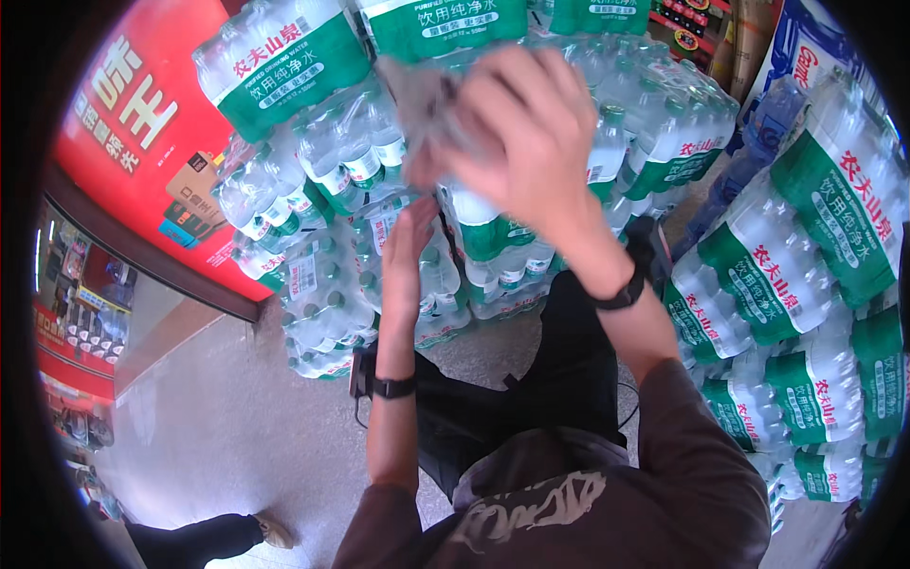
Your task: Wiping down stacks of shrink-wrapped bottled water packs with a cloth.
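My right hand (526, 128), blurred by motion, grips a crumpled grey-brown cloth (434, 114) above shrink-wrapped packs of water bottles. My left hand (409, 238) is held out flat with nothing visible in it, just below the cloth. It is over or against a bottle pack (380, 252); whether it touches the wrap cannot be told. Between the hands and the left side lies another pack of clear bottles with green-and-white labels (355, 156). A pack with a green and white wrapper (284, 67) rests higher on the stack, and a similar one (448, 25) sits at the top middle.
Stacked water packs (775, 284) rise close on my right. Large blue-tinted bottles (725, 171) stand behind them. A red printed panel (135, 121) and a glass-fronted case (85, 299) flank the left. Another person's leg and shoe (274, 530) show on the grey floor (213, 427).
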Tool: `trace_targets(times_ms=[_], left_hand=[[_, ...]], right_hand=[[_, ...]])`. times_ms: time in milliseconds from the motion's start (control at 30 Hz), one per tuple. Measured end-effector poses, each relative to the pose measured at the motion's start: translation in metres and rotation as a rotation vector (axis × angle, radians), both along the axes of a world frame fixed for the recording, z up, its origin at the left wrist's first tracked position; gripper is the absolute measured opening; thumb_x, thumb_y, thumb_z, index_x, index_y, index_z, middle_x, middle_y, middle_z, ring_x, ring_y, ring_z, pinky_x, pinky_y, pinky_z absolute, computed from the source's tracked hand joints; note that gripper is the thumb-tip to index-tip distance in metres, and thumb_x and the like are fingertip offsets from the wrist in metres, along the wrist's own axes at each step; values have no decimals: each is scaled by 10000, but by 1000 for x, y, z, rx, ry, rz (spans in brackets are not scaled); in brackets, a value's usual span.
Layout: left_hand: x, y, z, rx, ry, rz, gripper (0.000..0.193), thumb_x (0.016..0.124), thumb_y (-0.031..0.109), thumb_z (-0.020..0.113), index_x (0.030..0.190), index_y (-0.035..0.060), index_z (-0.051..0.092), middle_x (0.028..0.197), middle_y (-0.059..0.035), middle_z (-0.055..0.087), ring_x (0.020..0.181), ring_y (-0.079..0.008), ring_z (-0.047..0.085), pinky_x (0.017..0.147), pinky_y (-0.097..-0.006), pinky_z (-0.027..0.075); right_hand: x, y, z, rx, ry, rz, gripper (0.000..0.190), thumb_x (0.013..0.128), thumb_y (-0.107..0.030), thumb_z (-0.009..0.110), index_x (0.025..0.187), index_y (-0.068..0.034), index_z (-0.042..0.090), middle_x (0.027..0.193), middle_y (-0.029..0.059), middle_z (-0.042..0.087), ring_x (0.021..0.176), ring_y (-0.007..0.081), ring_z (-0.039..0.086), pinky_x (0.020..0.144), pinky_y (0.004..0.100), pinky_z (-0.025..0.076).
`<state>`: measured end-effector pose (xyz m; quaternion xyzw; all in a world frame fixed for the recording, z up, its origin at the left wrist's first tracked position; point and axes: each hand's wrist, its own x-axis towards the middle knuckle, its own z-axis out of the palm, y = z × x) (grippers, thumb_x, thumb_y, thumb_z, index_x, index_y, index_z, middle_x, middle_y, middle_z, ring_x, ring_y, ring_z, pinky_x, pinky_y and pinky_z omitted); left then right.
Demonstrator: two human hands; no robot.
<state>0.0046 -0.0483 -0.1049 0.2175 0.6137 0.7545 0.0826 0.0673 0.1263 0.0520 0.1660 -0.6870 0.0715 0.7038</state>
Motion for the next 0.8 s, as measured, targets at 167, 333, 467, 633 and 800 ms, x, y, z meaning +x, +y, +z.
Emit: trace_targets(times_ms=[167,333,467,633,800], left_hand=[[-12,45,-12,-74,80,86,493,1042,444,448,1147,-1,635,984,-77,646,930,-150,593,869,-313,468],[-22,44,-15,47,71,82,364,1020,378,538,952,25,596,817,41,514,768,-72,439,680,-240,364],[-12,86,-11,70,59,85,454,1041,379,491,1100,-47,635,1011,-37,649,913,-95,552,844,-247,437],[-30,85,-47,310,95,367,442,1043,307,502,732,-6,517,677,58,456,668,-55,367,562,-260,307],[-24,101,-43,279,153,344,483,1041,288,494,664,-1,411,620,46,382,638,-57,317,526,-295,242]], right_hand=[[-24,40,-29,-87,-333,-233,262,676,-297,778,865,-136,693,846,31,584,779,285,586,664,416,504],[6,30,-24,-69,-686,-20,310,747,-438,717,811,-135,733,833,77,661,766,333,666,633,448,544],[-62,96,20,-34,-719,-324,357,771,-439,657,835,-97,733,808,135,708,782,371,689,694,480,553],[-62,53,10,-27,-1101,-189,369,766,-431,647,846,-83,739,832,171,717,812,380,696,721,494,554],[-91,66,23,27,-974,-192,378,746,-441,653,848,-90,747,823,176,714,789,383,695,731,485,555]])
